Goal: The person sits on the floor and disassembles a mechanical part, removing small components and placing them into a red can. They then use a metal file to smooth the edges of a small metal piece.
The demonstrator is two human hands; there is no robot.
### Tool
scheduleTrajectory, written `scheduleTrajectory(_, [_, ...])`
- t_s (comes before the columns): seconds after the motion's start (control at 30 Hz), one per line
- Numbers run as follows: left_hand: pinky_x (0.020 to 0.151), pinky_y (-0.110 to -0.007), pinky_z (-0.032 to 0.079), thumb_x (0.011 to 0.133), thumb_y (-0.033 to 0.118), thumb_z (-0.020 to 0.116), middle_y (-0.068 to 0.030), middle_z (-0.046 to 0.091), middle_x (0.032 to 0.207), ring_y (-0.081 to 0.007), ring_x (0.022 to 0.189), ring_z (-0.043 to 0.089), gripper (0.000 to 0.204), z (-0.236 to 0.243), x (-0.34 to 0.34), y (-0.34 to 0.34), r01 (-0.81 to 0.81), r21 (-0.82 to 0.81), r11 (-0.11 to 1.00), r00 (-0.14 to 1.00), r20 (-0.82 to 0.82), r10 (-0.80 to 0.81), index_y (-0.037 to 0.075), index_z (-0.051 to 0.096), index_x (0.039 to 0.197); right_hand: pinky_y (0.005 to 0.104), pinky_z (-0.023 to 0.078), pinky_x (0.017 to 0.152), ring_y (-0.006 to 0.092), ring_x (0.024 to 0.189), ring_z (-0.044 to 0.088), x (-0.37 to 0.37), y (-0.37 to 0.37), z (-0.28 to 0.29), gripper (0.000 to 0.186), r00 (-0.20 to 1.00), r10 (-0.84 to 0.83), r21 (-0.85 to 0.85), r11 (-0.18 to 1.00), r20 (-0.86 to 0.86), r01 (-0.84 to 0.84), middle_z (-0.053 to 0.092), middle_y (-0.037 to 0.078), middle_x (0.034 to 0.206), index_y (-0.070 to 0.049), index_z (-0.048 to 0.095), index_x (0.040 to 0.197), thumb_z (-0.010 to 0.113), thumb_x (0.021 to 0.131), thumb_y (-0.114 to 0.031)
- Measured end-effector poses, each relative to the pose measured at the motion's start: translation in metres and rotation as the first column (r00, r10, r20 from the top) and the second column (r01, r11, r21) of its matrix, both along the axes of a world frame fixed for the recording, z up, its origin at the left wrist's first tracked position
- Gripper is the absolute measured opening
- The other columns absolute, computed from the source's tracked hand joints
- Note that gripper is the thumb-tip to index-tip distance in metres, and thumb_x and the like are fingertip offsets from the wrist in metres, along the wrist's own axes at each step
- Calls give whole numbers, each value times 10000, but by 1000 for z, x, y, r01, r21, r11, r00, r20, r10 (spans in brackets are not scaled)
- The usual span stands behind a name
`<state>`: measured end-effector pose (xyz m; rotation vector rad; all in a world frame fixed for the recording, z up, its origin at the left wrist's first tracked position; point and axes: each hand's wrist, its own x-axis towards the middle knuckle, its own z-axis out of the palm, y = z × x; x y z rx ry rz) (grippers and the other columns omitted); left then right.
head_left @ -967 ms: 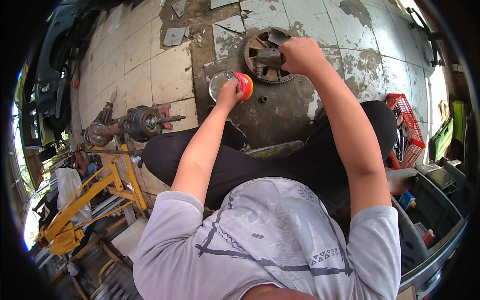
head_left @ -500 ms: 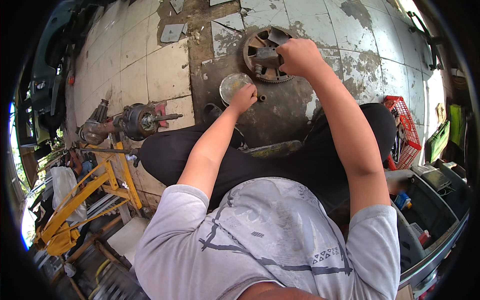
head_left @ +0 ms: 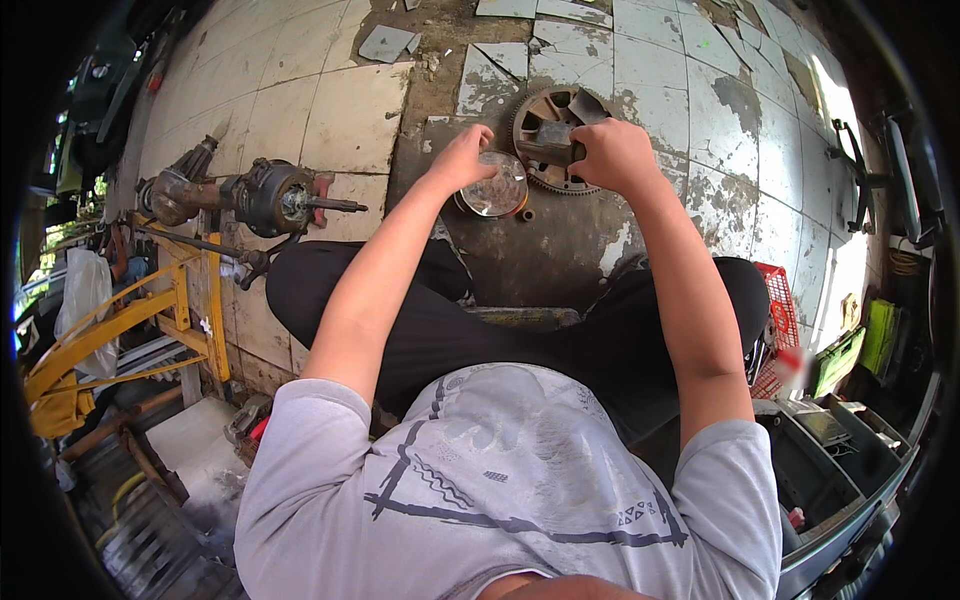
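A toothed metal wheel point(head_left: 528, 108) lies on the floor ahead of me. Across it is a dark grey metal piece point(head_left: 548, 143), whose right end my right hand point(head_left: 612, 155) grips. Left of the wheel stands a round, shallow tin point(head_left: 497, 195) with a shiny, pale top. My left hand point(head_left: 460, 160) is over the tin's upper left edge, thumb and fingers apart; whether it touches the tin I cannot tell. A small metal bushing point(head_left: 528, 214) sits on the floor just beside the tin.
At left, a greasy axle assembly point(head_left: 270, 197) with a protruding shaft lies near a yellow metal frame point(head_left: 170, 310). A red plastic crate point(head_left: 778, 325) stands by my right knee, with a grey toolbox point(head_left: 820, 470) behind it. Broken tile point(head_left: 385, 44) lies farther off.
My left hand has shifted left and up from the tin's right side, opening its fingers. The tin's top now looks shinier. My right hand still holds the metal piece; the view has shifted.
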<state>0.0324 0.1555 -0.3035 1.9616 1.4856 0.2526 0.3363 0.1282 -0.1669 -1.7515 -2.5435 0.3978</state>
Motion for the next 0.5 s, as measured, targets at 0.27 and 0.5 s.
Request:
scheduleTrajectory(0.27, [1055,-457,530,785,537,874,-101,698,1333,-345,1239,661,770,160,15,-55,395,247,885,919,-120,-377,99,646,1376,440,595,802,323,907,752,-40,-31,38,466,955,124,116,989,-270,-95,788,90,945,-173,813,1122,932,692,-307])
scheduleTrajectory(0.5, [786,-471,584,863,499,821,-71,717,1018,-336,981,733,491,175,13,-54,376,275,885,926,-136,-352,91,673,1093,420,577,786,326,906,753,-62,-43,39,464,821,-35,-35,999,-570,19,785,113,965,-79,770,1108,916,771,-362])
